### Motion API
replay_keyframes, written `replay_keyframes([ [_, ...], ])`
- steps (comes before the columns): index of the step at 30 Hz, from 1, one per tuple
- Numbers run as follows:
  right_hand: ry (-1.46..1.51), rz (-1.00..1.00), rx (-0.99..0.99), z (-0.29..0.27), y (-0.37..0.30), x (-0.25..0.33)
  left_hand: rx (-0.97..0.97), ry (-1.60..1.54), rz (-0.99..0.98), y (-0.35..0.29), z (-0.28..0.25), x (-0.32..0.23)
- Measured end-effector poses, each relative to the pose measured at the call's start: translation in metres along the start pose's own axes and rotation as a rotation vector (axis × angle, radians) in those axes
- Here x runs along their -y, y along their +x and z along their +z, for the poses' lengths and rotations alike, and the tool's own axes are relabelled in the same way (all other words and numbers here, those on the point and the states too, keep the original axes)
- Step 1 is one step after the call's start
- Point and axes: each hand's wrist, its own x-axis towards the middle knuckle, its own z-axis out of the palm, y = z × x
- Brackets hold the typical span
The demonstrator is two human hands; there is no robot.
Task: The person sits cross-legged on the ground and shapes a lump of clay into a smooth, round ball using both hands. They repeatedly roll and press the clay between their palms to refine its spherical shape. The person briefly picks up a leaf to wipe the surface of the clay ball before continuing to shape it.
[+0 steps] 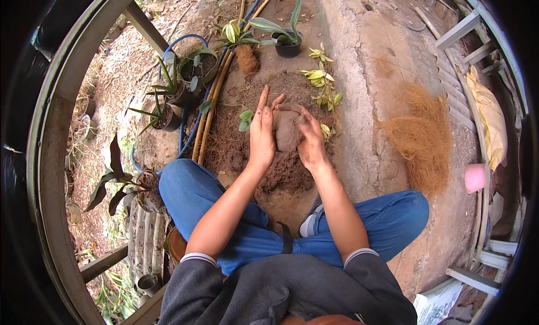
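A smooth, rounded ball of wet brown soil is between my two hands, just over a heap of loose dark soil. My left hand lies along its left side, fingers pointing up and fairly straight, palm turned to the ball. On the opposite side my right hand curves round it, slightly blurred at the fingers. Mud coats the fingers of both hands. Whether the heap bears any of the ball's weight I cannot tell. A small green-leaved cutting lies left of my left hand.
Yellow-green leafy cuttings lie beyond my right hand. A fibre-wrapped plant ball and a black potted plant stand at the far side. Bamboo poles and a blue hose run along the left. Brown fibre is heaped on the right.
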Motion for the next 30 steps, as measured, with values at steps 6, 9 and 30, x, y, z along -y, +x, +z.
replay_keyframes([
  [6,-0.043,-0.033,-0.252,-0.002,-0.005,-0.007,0.068,-0.001,0.059,-0.004,0.004,-0.002],
  [9,0.441,0.204,-0.231,-0.003,-0.006,0.013,0.121,0.136,0.073,0.001,0.007,-0.014],
  [30,0.102,-0.035,-0.372,0.009,-0.004,-0.009,-0.185,-0.233,-0.428,0.003,0.007,-0.023],
])
